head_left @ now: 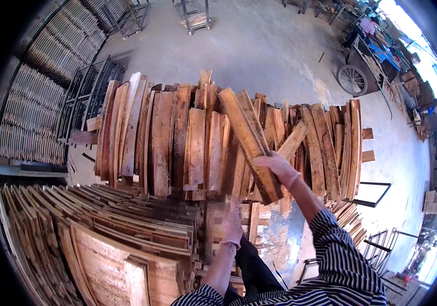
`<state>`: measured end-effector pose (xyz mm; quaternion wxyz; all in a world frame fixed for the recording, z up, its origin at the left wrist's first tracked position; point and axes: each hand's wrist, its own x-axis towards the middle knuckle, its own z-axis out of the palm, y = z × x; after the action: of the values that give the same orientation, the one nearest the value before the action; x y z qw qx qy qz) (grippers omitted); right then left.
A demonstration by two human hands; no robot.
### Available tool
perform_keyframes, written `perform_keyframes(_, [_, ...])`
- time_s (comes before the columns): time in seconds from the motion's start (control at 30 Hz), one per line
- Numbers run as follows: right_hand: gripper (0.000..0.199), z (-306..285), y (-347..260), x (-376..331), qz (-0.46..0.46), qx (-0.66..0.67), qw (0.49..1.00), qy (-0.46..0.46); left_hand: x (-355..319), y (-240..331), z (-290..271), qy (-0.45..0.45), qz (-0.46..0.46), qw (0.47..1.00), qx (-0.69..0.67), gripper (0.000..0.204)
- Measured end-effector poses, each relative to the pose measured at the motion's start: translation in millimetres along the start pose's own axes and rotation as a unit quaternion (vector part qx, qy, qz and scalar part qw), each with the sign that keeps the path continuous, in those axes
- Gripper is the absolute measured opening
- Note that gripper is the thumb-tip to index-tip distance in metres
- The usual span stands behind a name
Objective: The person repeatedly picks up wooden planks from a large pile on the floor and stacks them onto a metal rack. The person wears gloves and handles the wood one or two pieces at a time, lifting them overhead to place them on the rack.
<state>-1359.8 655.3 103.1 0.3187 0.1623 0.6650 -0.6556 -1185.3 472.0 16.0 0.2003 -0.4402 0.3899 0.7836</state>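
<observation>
My right hand (pixel 278 168), in a pale glove, grips a long rough wooden plank (pixel 246 132) near its lower end. The plank tilts up to the left over a big stack of wooden slabs (pixel 177 137). My left hand (pixel 231 225), also gloved, reaches down below the stack's near edge and rests on low wood pieces there. Whether it grips anything I cannot tell. Both forearms wear striped sleeves.
Stacked thin boards (pixel 106 229) fill the lower left. Racks of drying boards (pixel 40 86) and metal frames (pixel 88 97) line the left. A wheeled cart (pixel 353 79) stands at the far right near another person (pixel 367 25). Bare concrete floor (pixel 264 46) lies beyond the stack.
</observation>
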Motion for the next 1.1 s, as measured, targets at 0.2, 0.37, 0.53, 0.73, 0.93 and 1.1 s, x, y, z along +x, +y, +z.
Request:
perform_keyframes(0.2, [0.065,50,-33,-187,-0.012,0.148,0.975,-0.166,-103,72,17,-0.275,-0.026,0.932,-0.234,0.103])
perform_keyframes(0.37, [0.103,104,52,-284,0.019,0.109,0.942,-0.317,-213,152,-25,-0.329,0.161,0.894,-0.258,0.096])
perform_keyframes(0.53, [0.108,263,-2,-366,-0.212,-0.251,0.907,-0.265,-344,131,-174,-0.16,0.258,0.902,-0.307,0.055])
perform_keyframes(0.73, [0.106,448,50,-472,-0.415,-0.482,0.715,-0.291,-481,79,-341,0.047,0.405,0.836,-0.367,0.043])
perform_keyframes(0.93, [0.09,581,130,-560,-0.393,-0.465,0.707,-0.361,-654,39,-463,0.331,0.34,0.814,-0.336,0.075])
perform_keyframes(1.1, [0.087,674,184,-623,-0.383,-0.635,0.603,-0.295,-698,-75,-636,0.274,0.404,0.769,-0.413,0.062])
